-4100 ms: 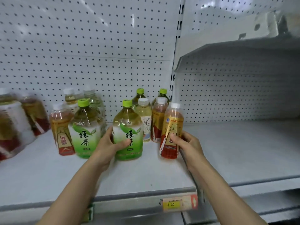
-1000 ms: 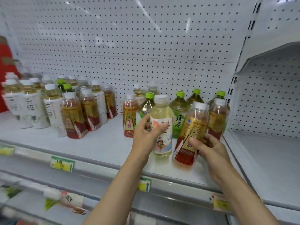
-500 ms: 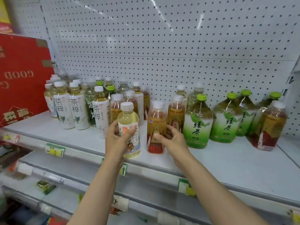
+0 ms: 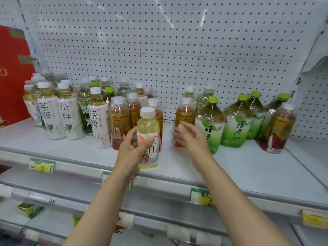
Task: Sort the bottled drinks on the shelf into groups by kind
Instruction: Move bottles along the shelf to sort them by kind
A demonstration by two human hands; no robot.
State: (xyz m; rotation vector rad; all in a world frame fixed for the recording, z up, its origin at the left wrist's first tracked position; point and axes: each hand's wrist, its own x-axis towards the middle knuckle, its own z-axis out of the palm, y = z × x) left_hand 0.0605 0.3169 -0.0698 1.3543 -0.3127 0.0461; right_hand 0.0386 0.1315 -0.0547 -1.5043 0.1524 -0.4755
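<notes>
Here the left hand (image 4: 132,150) curls round a pale yellow bottle (image 4: 148,139) with a white cap, upright, its long axis vertical, standing near the front edge of the shelf (image 4: 248,171). The right hand (image 4: 190,137) hangs open with relaxed fingers just in front of an amber bottle (image 4: 184,114); whether it touches it I cannot tell. To the right stand four large green-capped bottles (image 4: 236,125) and one amber bottle with a red label (image 4: 278,128). To the left, three white-labelled bottles (image 4: 68,119) show in front, with a packed cluster of amber ones (image 4: 119,121) beside them, too crowded to count. All stand upright. The shelf is pale grey metal, backed by a white pegboard (image 4: 159,41); yellow price tags (image 4: 41,165) line its front rail, and a red carton (image 4: 12,77) sits at far left.
</notes>
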